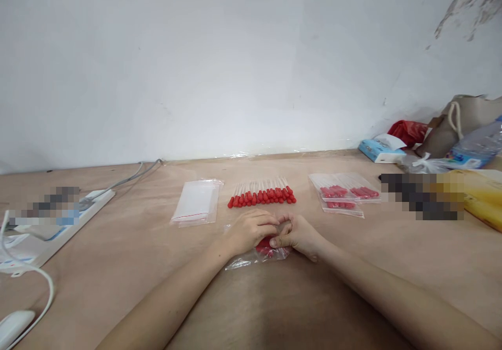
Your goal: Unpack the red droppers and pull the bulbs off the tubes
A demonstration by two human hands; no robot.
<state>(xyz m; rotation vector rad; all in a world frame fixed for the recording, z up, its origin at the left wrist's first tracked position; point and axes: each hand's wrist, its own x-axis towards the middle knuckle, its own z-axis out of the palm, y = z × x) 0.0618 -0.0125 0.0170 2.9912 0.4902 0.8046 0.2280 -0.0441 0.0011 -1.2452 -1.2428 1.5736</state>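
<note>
The tabletop point(117, 266) fills the lower view, bare tan board running back to a white wall. Out at three o'clock sits a clutter of bags point(463, 125), with a blue tissue pack point(378, 151) just ahead of them. At nine o'clock a white power strip point(58, 224) lies on a slant, its cable looping toward the near edge.

Now to the middle. At twelve o'clock from the hands a row of red-tipped sticks point(262, 193) lies side by side, each stick's long axis running away from the person, red ends nearest. At eleven o'clock, a stack of empty clear bags point(196, 202). At one o'clock, filled bags point(343, 193) with red tips showing through, overlapping one another.

And here is the action: both hands meet at dead centre. The left hand point(249, 230) is curled, fingers pressed down on a small clear bag point(257, 258) holding red tips. The right hand point(300, 235) is closed too, thumb and forefinger pinching the bag's upper edge. The bag lies directly under both hands, its long axis running left to right, its loose end trailing toward seven o'clock. Both hands touch it and each other; neither is the nearer.
</note>
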